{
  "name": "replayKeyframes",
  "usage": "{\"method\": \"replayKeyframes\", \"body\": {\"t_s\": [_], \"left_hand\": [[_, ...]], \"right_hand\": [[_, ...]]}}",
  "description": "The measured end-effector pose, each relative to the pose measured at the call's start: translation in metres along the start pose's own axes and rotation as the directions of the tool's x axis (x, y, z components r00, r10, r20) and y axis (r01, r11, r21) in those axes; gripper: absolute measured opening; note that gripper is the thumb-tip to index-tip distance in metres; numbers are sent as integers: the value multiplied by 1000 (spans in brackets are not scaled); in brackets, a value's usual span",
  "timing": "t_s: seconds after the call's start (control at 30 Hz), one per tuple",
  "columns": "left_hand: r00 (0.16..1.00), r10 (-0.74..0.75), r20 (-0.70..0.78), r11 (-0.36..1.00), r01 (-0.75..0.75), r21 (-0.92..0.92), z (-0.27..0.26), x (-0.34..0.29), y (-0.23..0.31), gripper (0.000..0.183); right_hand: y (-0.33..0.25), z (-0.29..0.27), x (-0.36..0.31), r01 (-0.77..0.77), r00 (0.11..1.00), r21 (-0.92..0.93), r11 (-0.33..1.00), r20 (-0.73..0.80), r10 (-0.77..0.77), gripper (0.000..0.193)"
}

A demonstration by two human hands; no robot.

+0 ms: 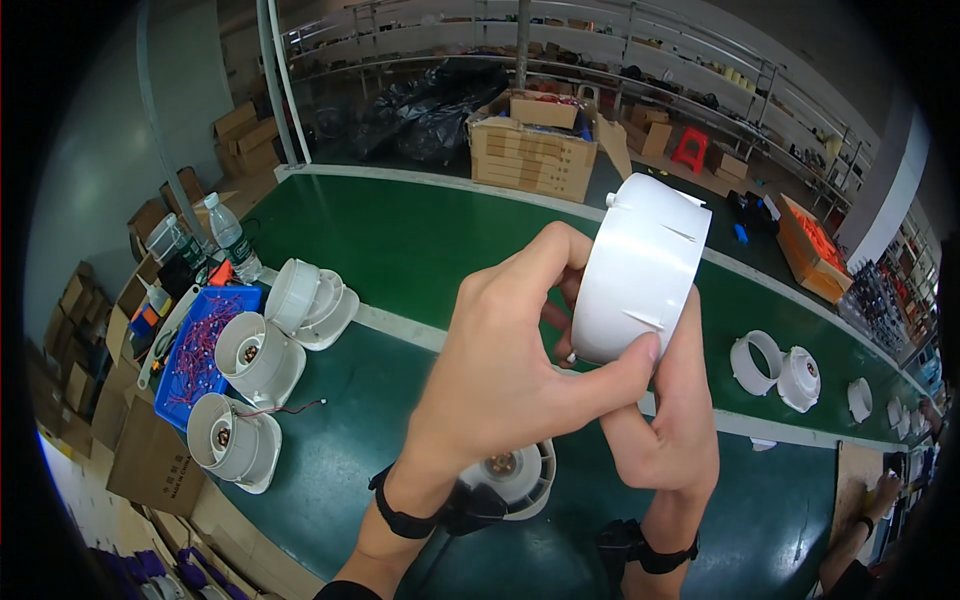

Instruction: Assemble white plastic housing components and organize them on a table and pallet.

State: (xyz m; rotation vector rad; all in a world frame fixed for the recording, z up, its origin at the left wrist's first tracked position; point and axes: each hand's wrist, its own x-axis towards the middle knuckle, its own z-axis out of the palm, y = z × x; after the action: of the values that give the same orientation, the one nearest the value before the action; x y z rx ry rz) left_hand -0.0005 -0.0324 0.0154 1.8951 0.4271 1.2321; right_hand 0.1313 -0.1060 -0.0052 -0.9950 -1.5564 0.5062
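Note:
A glossy white plastic ring (645, 270) is raised above the bench, tilted, its outer wall showing small ribs and pegs. My left hand (510, 360) grips it from the left, thumb pressed on the lower edge and the other fingers partly hidden behind. My right hand (665, 430) holds its lower right side, with some fingertips out of sight. Below my hands, a round white fan housing (535, 480) with a copper-wound motor at its centre stands on the green bench, partly covered by my left wrist and a black strap.
At left stand white motor housings (235, 435), beside a blue tray (175, 395) of thin wires and water bottles (230, 235). More white rings (755, 362) and housings (800, 380) line the belt (400, 225) at right. A cardboard box (530, 155) stands behind; another person's arm (860, 530) shows lower right.

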Motion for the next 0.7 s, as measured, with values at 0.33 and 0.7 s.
{"method": "replayKeyframes", "body": {"t_s": [0.33,0.7], "left_hand": [[999,-25,35,1000,24,17,-9,2,-9,36],[999,-34,31,997,32,68,-9,1,-6,35]], "right_hand": [[6,-1,-2,13,997,-41,999,82,-9,85],[2,-1,-3,-47,995,-34,998,81,49,83]]}}
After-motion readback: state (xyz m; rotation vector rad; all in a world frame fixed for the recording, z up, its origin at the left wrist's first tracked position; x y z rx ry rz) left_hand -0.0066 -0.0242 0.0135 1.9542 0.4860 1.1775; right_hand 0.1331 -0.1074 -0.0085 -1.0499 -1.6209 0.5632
